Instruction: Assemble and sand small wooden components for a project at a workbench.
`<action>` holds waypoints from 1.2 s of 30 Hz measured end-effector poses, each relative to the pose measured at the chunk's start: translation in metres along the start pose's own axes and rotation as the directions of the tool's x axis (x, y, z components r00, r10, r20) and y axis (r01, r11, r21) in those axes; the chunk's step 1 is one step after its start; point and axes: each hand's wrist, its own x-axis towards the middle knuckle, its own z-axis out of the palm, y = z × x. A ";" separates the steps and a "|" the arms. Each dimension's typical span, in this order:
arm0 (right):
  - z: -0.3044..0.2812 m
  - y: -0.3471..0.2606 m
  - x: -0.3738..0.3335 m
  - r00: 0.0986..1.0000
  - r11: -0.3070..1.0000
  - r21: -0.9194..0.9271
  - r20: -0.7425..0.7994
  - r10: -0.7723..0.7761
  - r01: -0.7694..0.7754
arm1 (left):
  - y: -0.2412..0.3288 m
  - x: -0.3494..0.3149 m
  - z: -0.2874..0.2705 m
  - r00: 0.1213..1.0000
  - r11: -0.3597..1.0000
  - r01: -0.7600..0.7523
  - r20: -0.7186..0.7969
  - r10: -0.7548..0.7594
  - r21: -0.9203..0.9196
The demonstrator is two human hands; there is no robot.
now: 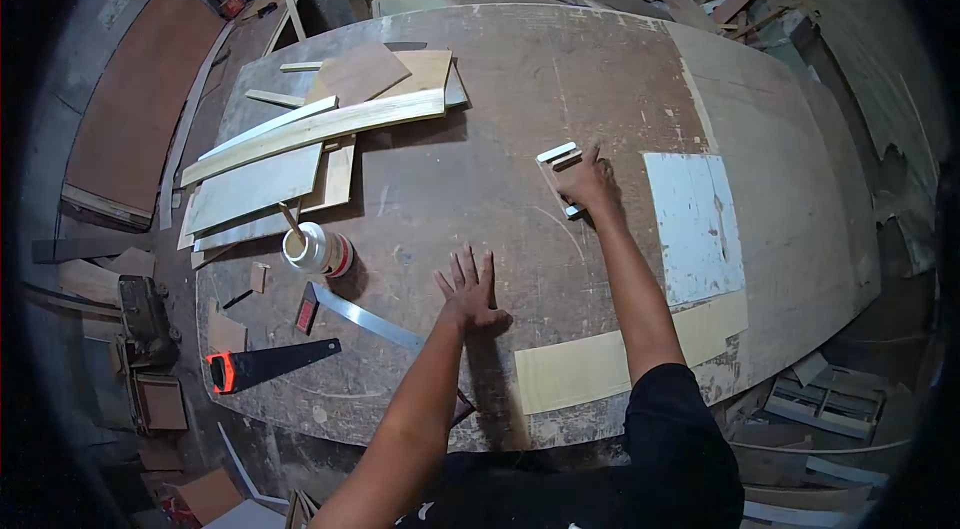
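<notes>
My left hand (468,295) lies flat on the worn wooden worktable (430,189), fingers spread, holding nothing. Farther out and to the right, my right hand (592,183) is closed on a small wooden piece with white strips along two ends (557,155). The hand covers much of that piece, so its full shape is hidden. To the left of my left hand lies a try square (365,319) with a metal blade, partly behind my left forearm. A white glue bottle (308,248) with a stick in its mouth stands beyond the square.
A handsaw (275,365) with an orange and black handle lies at the table's left front. Boards and strips (320,137) are stacked at the back left. A white-painted panel (693,227) and a pale yellow sheet (570,369) lie at the right.
</notes>
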 end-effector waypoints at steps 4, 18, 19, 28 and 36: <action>0.000 -0.005 -0.003 0.999 1.000 0.013 0.041 -0.013 0.013 | -0.004 -0.001 -0.004 0.999 1.000 0.011 0.030 -0.011 0.000; 0.008 0.075 -0.056 0.804 0.773 0.505 -0.595 -0.009 0.383 | -0.006 -0.001 0.002 1.000 1.000 -0.007 -0.015 0.007 -0.022; 0.015 0.080 -0.086 0.750 0.766 0.469 -0.661 -0.025 0.439 | -0.003 -0.001 -0.001 1.000 1.000 0.003 0.021 -0.002 -0.007; 0.130 0.118 -0.327 0.945 0.758 0.621 -0.327 0.018 0.201 | -0.011 0.011 0.015 0.995 0.996 -0.081 -0.057 0.083 0.027; 0.133 0.082 -0.419 0.881 0.763 0.620 -0.448 0.152 0.183 | -0.106 -0.060 0.003 0.741 0.659 -0.661 -0.451 0.498 -0.359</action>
